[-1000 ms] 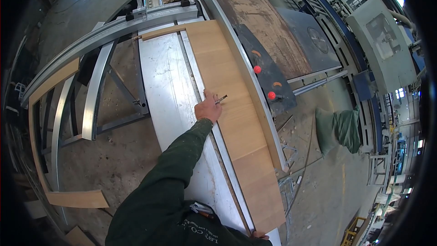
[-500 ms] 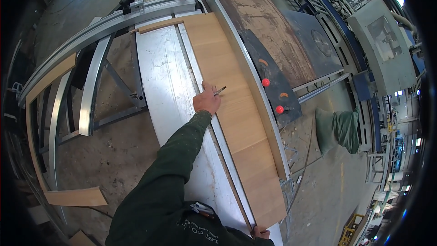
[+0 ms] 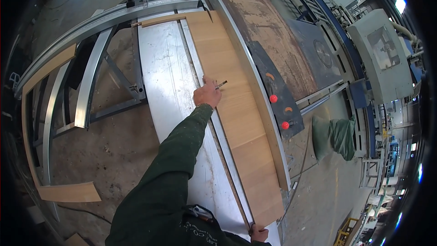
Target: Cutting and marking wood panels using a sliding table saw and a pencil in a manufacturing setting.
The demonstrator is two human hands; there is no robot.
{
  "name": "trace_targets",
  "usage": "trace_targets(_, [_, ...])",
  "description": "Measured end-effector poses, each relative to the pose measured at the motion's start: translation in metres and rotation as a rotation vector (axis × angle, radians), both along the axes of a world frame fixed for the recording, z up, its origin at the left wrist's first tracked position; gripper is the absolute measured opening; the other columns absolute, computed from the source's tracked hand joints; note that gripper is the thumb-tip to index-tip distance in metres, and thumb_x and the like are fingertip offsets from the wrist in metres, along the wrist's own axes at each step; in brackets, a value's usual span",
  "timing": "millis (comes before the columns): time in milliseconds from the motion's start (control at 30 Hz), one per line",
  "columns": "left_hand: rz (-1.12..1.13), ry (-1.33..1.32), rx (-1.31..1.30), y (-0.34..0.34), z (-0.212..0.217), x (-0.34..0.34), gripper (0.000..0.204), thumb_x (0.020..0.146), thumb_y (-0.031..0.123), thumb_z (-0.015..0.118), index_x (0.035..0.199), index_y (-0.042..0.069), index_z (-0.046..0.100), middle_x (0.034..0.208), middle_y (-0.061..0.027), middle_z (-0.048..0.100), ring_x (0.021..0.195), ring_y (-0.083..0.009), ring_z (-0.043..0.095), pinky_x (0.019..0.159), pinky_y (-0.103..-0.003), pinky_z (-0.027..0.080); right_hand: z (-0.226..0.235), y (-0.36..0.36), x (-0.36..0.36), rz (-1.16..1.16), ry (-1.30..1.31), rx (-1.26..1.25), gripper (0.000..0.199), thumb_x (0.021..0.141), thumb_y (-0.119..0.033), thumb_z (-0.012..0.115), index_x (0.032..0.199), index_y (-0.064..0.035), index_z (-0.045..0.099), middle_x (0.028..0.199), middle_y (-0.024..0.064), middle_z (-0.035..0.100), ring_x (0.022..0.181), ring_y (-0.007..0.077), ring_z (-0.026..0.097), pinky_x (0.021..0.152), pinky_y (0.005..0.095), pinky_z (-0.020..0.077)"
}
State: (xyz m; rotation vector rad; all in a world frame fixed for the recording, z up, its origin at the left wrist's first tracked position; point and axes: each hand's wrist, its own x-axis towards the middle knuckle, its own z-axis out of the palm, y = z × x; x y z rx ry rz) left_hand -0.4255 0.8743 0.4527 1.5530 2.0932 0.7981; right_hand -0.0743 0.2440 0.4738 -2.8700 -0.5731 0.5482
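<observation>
A long light-brown wooden board [image 3: 243,109] lies flat on the silver sliding table [image 3: 168,77] of a panel saw. At its far end a narrow dark slit runs into the wood. My left hand [image 3: 208,94] rests on the board's left edge about midway along, its fingers closed round a slim pen [image 3: 221,84] that sticks out to the right. My right hand [image 3: 259,233] grips the board's near end; part of its fingers is hidden. A thin wooden strip [image 3: 161,19] lies against the far crossbar, left of the board.
A metal fence [image 3: 248,82] runs along the board's right side. Beyond it are a dark panel with red knobs [image 3: 273,99] and a worn brown tabletop [image 3: 273,41]. Left stands an open metal frame [image 3: 93,82] with wooden strips [image 3: 70,192]. A green sack [image 3: 334,139] sits right.
The board and sliding table have moved forward along the fence with both my hands. A dark slit now shows at the board's far end.
</observation>
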Motion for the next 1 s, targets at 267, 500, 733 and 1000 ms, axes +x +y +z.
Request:
trace_targets(267, [0.013,-0.035,0.065,0.048,-0.002,-0.019,0.042,0.098,0.032,0.059,0.123,0.002,0.046,0.07,-0.0192,0.069,0.066,-0.042,0.07,0.062,-0.055,0.053,-0.041,0.014,0.013,0.003,0.078,0.049,0.083,0.073,-0.066,0.082,0.092,0.0126,0.065,0.088,0.0251,0.072,0.083,0.034,0.068,0.077,0.0462,0.055])
trace_targets(500, [0.033,-0.03,0.097,0.093,-0.005,-0.043,0.038,0.098,0.033,0.059,0.116,0.001,0.047,0.071,-0.0203,0.069,0.068,-0.0432,0.07,0.063,-0.056,0.054,-0.034,0.07,-0.017,0.041,0.079,-0.01,0.085,0.073,-0.068,0.082,0.094,0.0122,0.066,0.091,0.0264,0.071,0.089,0.0377,0.069,0.083,0.0478,0.0546])
trace_targets(733, [0.047,0.01,0.072,0.131,-0.009,-0.081,0.043,0.095,0.031,0.062,0.121,-0.002,0.05,0.08,-0.0233,0.072,0.078,-0.042,0.073,0.071,-0.054,0.056,-0.016,0.134,-0.075,0.101,-0.189,0.085,0.06,0.07,-0.04,0.092,0.088,0.0061,0.058,0.083,0.0226,0.07,0.078,0.0347,0.071,0.071,0.0463,0.0577])
trace_targets(1000, [0.201,0.117,0.319,0.004,0.014,-0.145,0.057,0.096,0.037,0.063,0.143,0.006,0.054,0.112,-0.0212,0.066,0.089,-0.0409,0.069,0.073,-0.051,0.056,0.005,0.169,-0.104,0.073,-0.217,0.088,0.067,0.069,-0.052,0.089,0.087,0.005,0.06,0.083,0.0244,0.071,0.08,0.0409,0.071,0.075,0.0502,0.0568])
